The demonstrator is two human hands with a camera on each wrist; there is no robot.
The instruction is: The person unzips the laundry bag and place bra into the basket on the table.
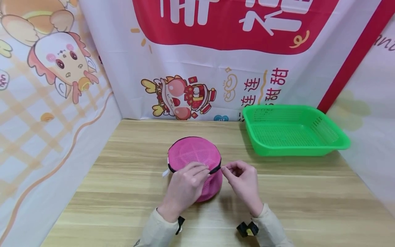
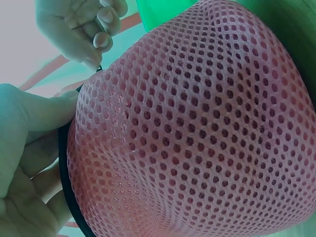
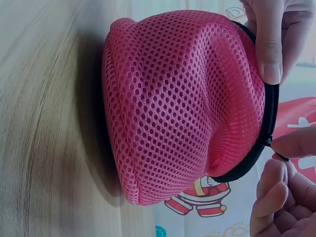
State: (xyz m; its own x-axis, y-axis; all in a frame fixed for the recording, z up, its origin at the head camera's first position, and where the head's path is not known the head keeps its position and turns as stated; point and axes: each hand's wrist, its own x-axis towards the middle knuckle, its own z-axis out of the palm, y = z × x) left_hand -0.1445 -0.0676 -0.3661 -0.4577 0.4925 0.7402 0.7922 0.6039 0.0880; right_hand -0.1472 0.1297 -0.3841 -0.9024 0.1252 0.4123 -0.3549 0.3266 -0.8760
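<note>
A round pink mesh laundry bag [image 1: 197,151] stands on the table, its lid edged by a black zipper [image 3: 271,111]. My left hand [image 1: 187,183] pinches the zippered rim at the front, thumb on the near side and fingers over the lid, as the left wrist view also shows. At the rim's right side, my right hand [image 1: 244,180] pinches the small black zipper pull [image 3: 282,157] between thumb and index finger. In the right wrist view the slider sits just past the left thumb. A white fabric tag [image 1: 166,172] sticks out at the bag's left.
A green perforated plastic basket [image 1: 293,151] stands at the back right of the wood-grain table [image 1: 123,192]. Printed cloths hang behind the table [image 1: 117,68] and along both sides. Each wrist wears a black strap or mount [image 1: 248,229].
</note>
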